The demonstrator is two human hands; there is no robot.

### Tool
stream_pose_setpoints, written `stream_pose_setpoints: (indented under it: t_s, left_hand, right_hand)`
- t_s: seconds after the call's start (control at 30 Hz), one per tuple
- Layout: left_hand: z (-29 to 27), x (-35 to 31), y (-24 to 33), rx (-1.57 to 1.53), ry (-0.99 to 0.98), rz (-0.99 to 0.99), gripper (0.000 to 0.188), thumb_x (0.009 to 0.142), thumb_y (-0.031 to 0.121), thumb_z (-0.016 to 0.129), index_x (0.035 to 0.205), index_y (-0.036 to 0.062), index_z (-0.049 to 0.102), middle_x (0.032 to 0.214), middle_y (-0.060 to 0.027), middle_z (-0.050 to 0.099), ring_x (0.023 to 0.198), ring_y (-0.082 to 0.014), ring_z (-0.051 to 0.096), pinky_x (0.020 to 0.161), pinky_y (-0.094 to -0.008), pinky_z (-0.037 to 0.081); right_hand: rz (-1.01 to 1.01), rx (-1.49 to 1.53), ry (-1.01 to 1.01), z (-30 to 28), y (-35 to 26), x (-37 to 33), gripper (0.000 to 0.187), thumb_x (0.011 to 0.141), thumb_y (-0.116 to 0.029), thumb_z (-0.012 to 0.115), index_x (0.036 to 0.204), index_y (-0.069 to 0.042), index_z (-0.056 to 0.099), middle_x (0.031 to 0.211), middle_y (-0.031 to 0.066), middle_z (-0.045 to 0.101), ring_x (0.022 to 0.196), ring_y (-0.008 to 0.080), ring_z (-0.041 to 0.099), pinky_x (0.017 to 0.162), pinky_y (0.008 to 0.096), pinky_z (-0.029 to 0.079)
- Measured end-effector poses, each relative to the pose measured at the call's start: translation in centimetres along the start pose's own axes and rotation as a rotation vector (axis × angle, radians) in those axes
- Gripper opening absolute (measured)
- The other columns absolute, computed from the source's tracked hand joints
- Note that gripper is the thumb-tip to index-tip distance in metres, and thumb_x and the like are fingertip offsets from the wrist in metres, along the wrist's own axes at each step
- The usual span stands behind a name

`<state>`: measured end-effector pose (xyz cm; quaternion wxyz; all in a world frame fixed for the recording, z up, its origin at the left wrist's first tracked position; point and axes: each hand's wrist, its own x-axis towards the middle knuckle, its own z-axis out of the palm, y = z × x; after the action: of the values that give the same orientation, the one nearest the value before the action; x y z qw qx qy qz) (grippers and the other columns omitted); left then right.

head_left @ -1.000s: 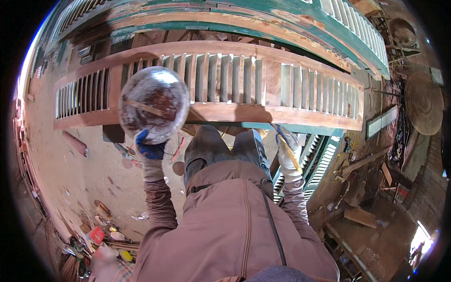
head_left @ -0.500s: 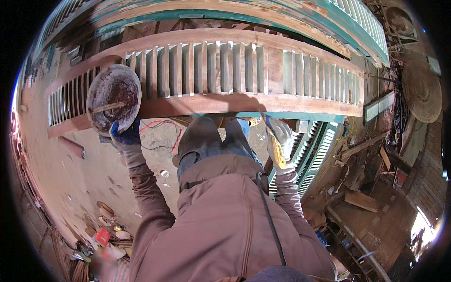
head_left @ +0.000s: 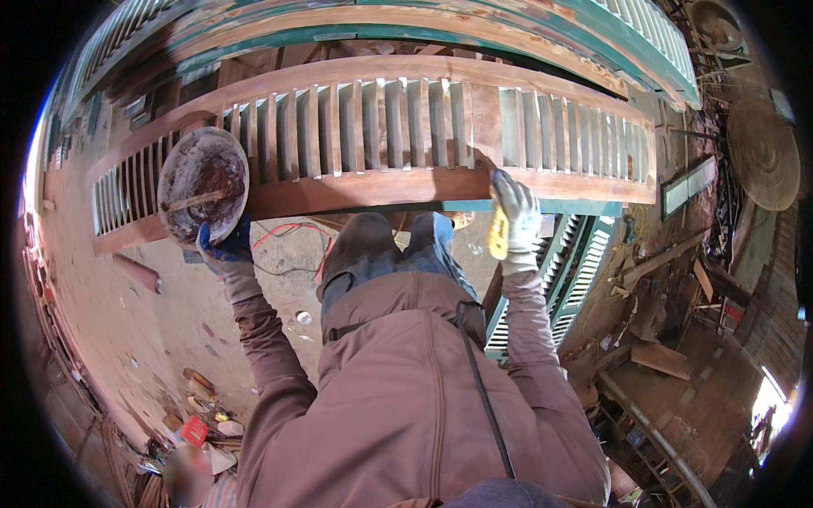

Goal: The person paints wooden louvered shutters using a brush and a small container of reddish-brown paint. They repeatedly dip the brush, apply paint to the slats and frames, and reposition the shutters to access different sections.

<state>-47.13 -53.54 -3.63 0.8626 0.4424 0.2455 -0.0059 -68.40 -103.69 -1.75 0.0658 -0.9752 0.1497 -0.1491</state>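
Note:
My left hand point(head_left: 227, 245), in a grey and blue work glove, grips the near rim of a round bowl point(head_left: 203, 161). Reddish-brown paste or powder coats its inside, and a thin stick point(head_left: 193, 201) lies across it. The bowl is over the left part of a bare-wood louvred shutter point(head_left: 356, 185), which spans the view in front of me. My gloved right hand point(head_left: 523, 212) is closed round a yellow-handled tool point(head_left: 498, 233), at the shutter's near rail. The tool's working end is hidden by the fingers, so its kind cannot be told.
More green and bare-wood shutters point(head_left: 373, 15) lie beyond. Green louvred panels point(head_left: 580, 271) stand below on the right. A red cable point(head_left: 292, 226) runs over the floor near my legs. Wood scraps point(head_left: 660, 360) lie at right, and a red box point(head_left: 194, 431) among clutter at lower left.
My right hand has moved up and slightly right with the yellow-handled tool, onto the shutter's near rail. The left hand keeps the bowl in nearly the same place.

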Motion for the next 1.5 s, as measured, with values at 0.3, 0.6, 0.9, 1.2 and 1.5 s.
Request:
stream_pose_setpoints:
  t_s: [0.3,0.6,0.9,1.2,1.5]
  left_hand:
    - [-0.5,0.0,-0.2,-0.007,-0.05,0.017,0.056,0.091,0.039,0.057,0.139,0.0111,0.051,0.139,-0.0156,0.056,0.126,-0.0354,0.055,0.101,-0.0592,0.049]
    - [-1.5,0.9,-0.3,0.057,-0.043,-0.007,0.059,0.09,0.04,0.056,0.14,0.0105,0.049,0.139,-0.0162,0.055,0.127,-0.0374,0.054,0.101,-0.0606,0.048]
    - [0.0,0.1,-0.1,0.056,-0.011,-0.003,0.062,0.088,0.041,0.058,0.14,0.0072,0.049,0.138,-0.0194,0.056,0.124,-0.0379,0.057,0.102,-0.0583,0.047]
    - [-0.8,0.8,-0.3,-0.002,-0.018,-0.015,0.06,0.088,0.041,0.059,0.139,0.0101,0.051,0.136,-0.017,0.058,0.12,-0.0358,0.06,0.098,-0.0578,0.05]
    - [-1.2,1.2,-0.6,0.037,-0.005,-0.023,0.052,0.093,0.041,0.055,0.135,0.0105,0.054,0.136,-0.0147,0.058,0.124,-0.0336,0.057,0.096,-0.0583,0.051]
  right_hand:
    - [-0.02,-0.26,-0.1,-0.3,-5.0,-3.4,0.039,0.083,-0.021,0.07,0.12,-0.011,0.065,0.116,0.0075,0.063,0.102,0.027,0.061,0.084,0.0422,0.051]
    - [-0.046,0.111,-0.086,-1.2,-0.5,1.1,0.033,0.081,-0.029,0.07,0.111,-0.017,0.072,0.113,0.0014,0.071,0.1,0.0222,0.067,0.088,0.0387,0.049]
    - [-0.023,0.055,-0.066,-2.0,1.2,0.3,0.037,0.08,-0.033,0.072,0.114,-0.018,0.071,0.113,0.0009,0.071,0.1,0.0214,0.067,0.087,0.037,0.05]
    - [-0.004,0.185,-0.105,-2.4,-0.1,-0.8,0.029,0.08,-0.031,0.073,0.107,-0.019,0.072,0.107,0.0003,0.072,0.098,0.02,0.068,0.084,0.037,0.052]
    - [0.062,0.236,-0.127,-0.1,0.7,-2.5,0.037,0.083,-0.025,0.069,0.119,-0.016,0.068,0.112,0.004,0.07,0.098,0.0237,0.067,0.082,0.0375,0.053]
